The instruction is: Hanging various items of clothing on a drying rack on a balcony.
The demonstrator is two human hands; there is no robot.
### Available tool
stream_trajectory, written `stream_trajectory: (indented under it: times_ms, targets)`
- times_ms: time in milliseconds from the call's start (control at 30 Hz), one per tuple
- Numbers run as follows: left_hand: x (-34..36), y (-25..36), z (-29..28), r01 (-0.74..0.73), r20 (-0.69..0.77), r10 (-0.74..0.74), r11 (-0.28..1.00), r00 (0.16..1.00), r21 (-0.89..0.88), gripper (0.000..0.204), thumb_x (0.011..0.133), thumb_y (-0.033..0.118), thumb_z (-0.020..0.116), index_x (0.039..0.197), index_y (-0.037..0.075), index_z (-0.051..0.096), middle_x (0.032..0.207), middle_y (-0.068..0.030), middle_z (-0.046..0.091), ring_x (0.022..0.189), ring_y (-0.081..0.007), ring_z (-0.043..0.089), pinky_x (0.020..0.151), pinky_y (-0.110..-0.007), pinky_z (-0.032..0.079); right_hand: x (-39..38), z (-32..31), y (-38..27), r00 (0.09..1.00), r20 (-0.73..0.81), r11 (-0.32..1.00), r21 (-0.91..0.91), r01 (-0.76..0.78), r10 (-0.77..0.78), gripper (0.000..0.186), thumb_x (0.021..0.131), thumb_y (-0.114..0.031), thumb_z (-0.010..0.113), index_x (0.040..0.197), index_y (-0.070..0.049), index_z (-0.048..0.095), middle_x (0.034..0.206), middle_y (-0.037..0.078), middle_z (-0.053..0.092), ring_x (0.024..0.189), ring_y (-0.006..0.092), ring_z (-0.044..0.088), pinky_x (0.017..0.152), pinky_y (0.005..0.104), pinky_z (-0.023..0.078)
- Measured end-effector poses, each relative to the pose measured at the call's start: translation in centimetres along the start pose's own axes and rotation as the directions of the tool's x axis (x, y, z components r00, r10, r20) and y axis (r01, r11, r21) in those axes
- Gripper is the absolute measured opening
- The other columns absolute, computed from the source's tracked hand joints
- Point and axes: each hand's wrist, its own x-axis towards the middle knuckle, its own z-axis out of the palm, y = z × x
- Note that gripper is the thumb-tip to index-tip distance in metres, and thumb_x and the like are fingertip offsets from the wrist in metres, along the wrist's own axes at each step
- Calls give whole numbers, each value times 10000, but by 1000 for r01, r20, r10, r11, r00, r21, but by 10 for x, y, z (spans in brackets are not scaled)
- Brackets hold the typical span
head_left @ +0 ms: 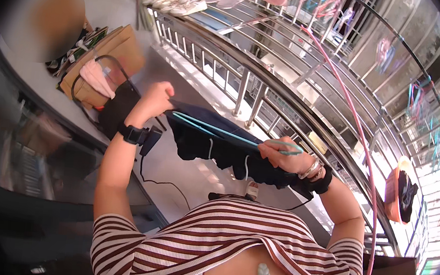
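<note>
A dark navy garment (pixel 213 147) with pale drawstrings hangs stretched between my hands at waist height. My left hand (pixel 153 99), closed, grips its upper left corner. My right hand (pixel 282 153), closed, holds a teal hanger (pixel 215 130) and the garment's right side; the hanger lies along the cloth's upper edge. Black devices with cables are strapped on both my wrists, and bracelets circle the right one.
Metal railing (pixel 242 94) and rack run diagonally ahead, holding shoes (pixel 180 1), hung items and a long pink pole (pixel 358 129). An orange basket (pixel 393 199) with dark cloth sits at right. Cardboard pieces (pixel 125 49) and bags stand at left beside a dark glossy surface (pixel 42 163).
</note>
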Motion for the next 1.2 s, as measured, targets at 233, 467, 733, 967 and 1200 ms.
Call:
stream_trajectory:
  times_ms: [233,467,733,967,1200]
  targets:
    - [-1,-6,-6,90,-26,-96,977,995,-193,172,648,-29,611,787,5,516,640,-85,597,491,-131,546,364,-253,413,-10,-3,0,984,28,974,148,172,-178,365,904,-315,426,713,-33,557,458,0,442,432,74,421,424,240,336]
    - [-9,-1,-7,113,-43,-121,981,992,-156,242,609,-27,628,825,5,524,737,-84,550,552,-150,552,390,-274,443,-4,-1,6,990,-96,986,117,117,-106,351,896,-293,445,694,-30,558,452,5,443,410,80,408,407,240,328]
    - [-11,7,-4,118,-4,-119,989,993,-93,302,592,30,701,838,3,529,727,-70,538,555,-149,550,391,-263,453,1,7,11,994,-58,991,86,102,-98,384,897,-312,443,668,-18,538,440,21,442,399,96,417,410,253,347]
    - [-12,19,-1,76,108,-63,989,992,-126,322,580,12,708,849,11,532,689,-51,516,544,-127,536,367,-244,440,14,12,12,989,6,984,-97,150,-150,296,866,-238,469,742,20,542,571,182,485,525,305,472,515,336,407]
    - [-20,49,40,-223,199,243,968,949,-117,284,631,182,718,801,-3,585,680,-142,604,585,-237,581,578,-302,465,44,15,-1,959,-222,973,-182,139,-178,237,756,-229,595,733,4,629,572,194,547,488,299,521,521,340,439]
